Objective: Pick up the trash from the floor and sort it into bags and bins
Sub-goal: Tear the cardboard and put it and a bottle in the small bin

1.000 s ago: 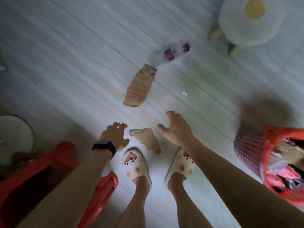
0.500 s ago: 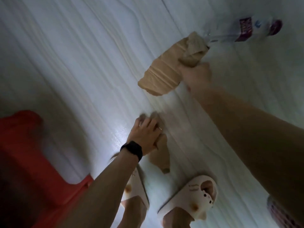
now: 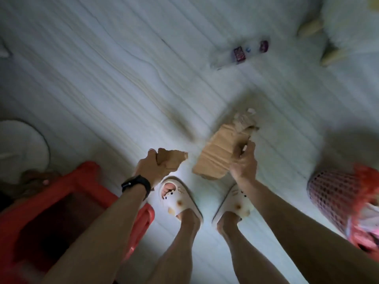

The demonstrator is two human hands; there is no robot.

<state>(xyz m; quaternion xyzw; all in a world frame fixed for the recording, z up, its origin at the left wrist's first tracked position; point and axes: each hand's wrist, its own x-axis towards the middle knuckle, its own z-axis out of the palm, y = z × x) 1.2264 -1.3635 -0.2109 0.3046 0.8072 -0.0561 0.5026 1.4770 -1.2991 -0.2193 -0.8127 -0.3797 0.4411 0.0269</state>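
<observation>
My left hand [image 3: 152, 168] grips a small torn piece of brown cardboard [image 3: 174, 159] lifted off the floor, just above my left slipper. My right hand [image 3: 244, 162] grips a larger, long strip of brown cardboard [image 3: 215, 156] by its crumpled upper end, and the strip hangs above my right slipper. A clear plastic bottle [image 3: 240, 54] with a dark red label and cap lies on the pale floor farther out, up and right of both hands.
A red plastic bin [image 3: 86, 181] stands at lower left beside my left arm. A pink mesh basket [image 3: 332, 193] lined with an orange bag and holding trash sits at right. A fluffy white stool with wooden legs [image 3: 309, 30] stands at top right. A white round object [image 3: 22, 144] lies at left.
Both hands have lifted their cardboard pieces off the floor and drawn them back toward my feet. The view has risen, so the bin, the basket and the stool are back in sight.
</observation>
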